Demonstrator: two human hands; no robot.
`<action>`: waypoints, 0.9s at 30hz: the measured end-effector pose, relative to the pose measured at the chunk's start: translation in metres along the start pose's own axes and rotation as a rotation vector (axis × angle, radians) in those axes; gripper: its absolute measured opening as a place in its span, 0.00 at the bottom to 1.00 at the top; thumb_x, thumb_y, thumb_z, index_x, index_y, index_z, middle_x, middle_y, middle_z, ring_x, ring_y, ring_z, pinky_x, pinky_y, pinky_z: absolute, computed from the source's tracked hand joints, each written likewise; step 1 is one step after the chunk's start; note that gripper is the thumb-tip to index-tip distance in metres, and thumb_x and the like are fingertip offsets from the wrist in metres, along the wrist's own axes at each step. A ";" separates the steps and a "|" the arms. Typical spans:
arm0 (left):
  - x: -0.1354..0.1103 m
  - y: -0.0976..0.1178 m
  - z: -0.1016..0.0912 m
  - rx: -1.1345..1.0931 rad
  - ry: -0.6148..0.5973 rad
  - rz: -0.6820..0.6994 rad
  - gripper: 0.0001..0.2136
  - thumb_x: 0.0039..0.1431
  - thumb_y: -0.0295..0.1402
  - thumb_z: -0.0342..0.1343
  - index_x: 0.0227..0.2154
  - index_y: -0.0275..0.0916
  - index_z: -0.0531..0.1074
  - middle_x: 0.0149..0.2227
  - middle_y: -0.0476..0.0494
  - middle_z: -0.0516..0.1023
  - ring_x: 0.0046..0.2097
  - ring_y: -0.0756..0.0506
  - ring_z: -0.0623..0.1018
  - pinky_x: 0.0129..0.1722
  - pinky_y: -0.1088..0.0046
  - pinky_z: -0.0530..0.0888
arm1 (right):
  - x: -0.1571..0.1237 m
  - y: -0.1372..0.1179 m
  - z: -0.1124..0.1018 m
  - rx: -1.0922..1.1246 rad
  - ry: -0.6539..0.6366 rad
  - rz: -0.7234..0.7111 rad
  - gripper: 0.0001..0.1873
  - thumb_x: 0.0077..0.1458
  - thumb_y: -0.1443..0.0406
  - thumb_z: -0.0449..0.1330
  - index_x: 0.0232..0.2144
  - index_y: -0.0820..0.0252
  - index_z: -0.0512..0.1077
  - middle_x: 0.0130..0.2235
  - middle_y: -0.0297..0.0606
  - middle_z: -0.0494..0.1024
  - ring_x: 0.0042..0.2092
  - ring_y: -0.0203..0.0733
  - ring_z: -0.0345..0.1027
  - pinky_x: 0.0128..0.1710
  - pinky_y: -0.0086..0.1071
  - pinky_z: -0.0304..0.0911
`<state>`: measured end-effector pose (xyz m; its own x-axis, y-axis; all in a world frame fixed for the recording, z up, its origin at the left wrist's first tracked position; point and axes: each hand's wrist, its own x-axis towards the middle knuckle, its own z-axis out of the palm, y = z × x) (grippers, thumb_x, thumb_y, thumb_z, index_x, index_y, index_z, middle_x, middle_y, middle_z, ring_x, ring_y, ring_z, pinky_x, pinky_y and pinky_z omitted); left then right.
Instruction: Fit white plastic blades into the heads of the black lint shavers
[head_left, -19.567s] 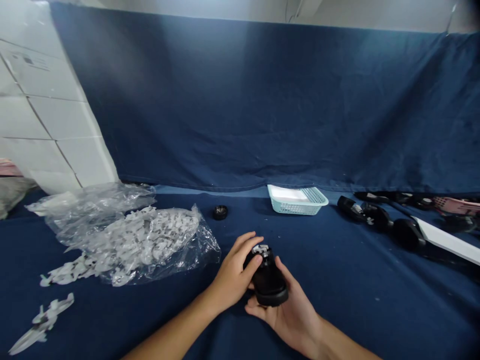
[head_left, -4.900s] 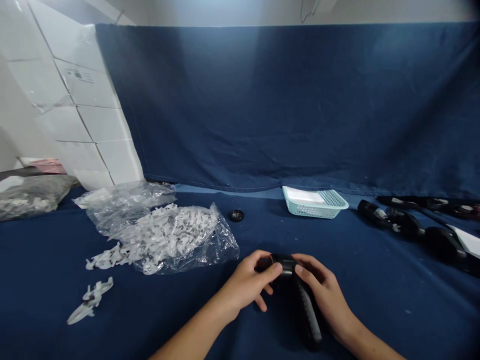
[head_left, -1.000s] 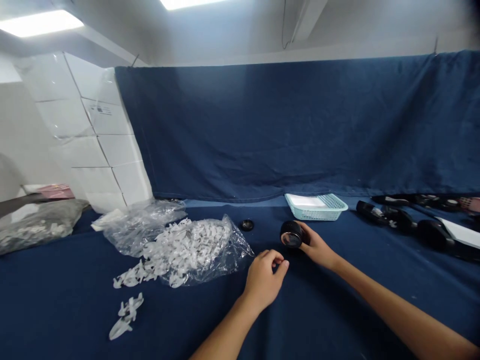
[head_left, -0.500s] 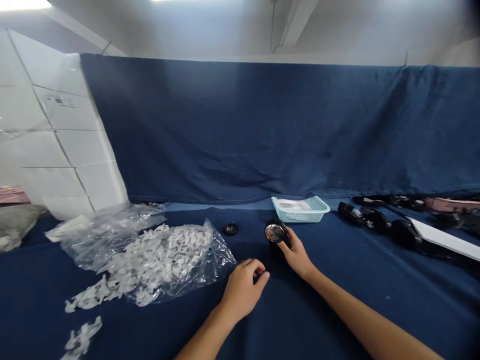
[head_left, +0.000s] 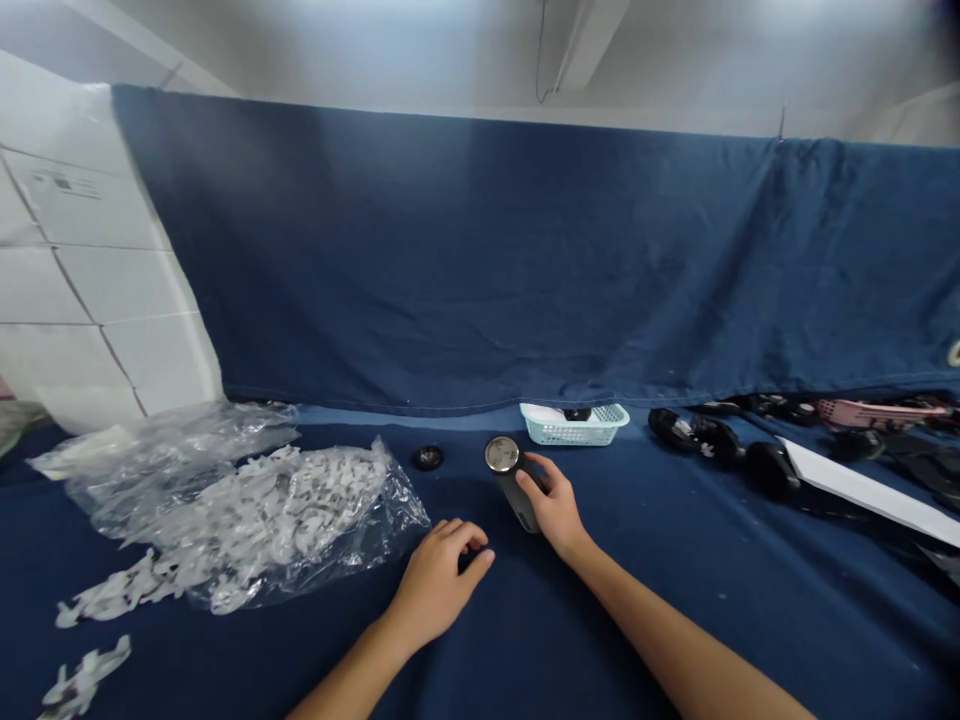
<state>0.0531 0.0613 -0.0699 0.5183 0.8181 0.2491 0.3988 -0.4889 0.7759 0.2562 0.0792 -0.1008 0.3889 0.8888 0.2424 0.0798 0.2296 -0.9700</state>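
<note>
My right hand (head_left: 553,505) grips a black cylindrical device (head_left: 516,492) with a round metal end (head_left: 502,453). The device stands tilted on the blue cloth, its metal end up and away from me. My left hand (head_left: 439,582) rests curled on the cloth, holding nothing, next to a clear plastic bag (head_left: 382,530) full of white plastic pieces. A small black round cap (head_left: 427,457) lies beyond that hand. Loose white pieces (head_left: 84,678) lie at the lower left.
A pale blue plastic basket (head_left: 574,425) holds something white and a small black piece. Several black cylindrical parts (head_left: 694,435) and a white strip (head_left: 855,490) lie to the right. Blue cloth hangs behind, with white foam panels (head_left: 90,270) at left.
The black device has come down from an upright hold, its metal end now tilted up and farther left. My left hand has shifted left and nearer the bag. The view has swung slightly.
</note>
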 end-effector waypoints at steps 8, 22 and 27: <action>-0.001 0.012 0.001 -0.463 0.036 -0.219 0.26 0.65 0.52 0.42 0.57 0.40 0.61 0.48 0.37 0.73 0.42 0.43 0.77 0.35 0.67 0.75 | -0.045 -0.031 0.028 -0.058 -0.159 -0.124 0.25 0.65 0.55 0.48 0.62 0.49 0.58 0.61 0.37 0.69 0.60 0.47 0.63 0.59 0.44 0.58; -0.021 -0.022 -0.125 -0.187 0.564 -0.361 0.25 0.50 0.47 0.61 0.47 0.36 0.70 0.35 0.40 0.78 0.39 0.38 0.79 0.32 0.68 0.76 | -0.087 -0.025 0.033 -0.388 -0.319 -0.319 0.16 0.64 0.58 0.52 0.50 0.50 0.71 0.55 0.42 0.72 0.58 0.48 0.64 0.60 0.43 0.58; -0.049 -0.086 -0.292 0.260 0.836 -0.456 0.16 0.52 0.38 0.59 0.43 0.35 0.72 0.39 0.44 0.79 0.46 0.38 0.77 0.48 0.65 0.72 | -0.075 -0.006 0.036 -0.481 -0.302 -0.268 0.14 0.60 0.54 0.55 0.40 0.53 0.76 0.46 0.43 0.78 0.50 0.46 0.73 0.48 0.32 0.70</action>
<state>-0.2275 0.1519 0.0208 -0.3884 0.8462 0.3649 0.6333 -0.0425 0.7727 0.1935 0.0258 -0.1120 0.0269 0.9141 0.4046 0.5696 0.3186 -0.7577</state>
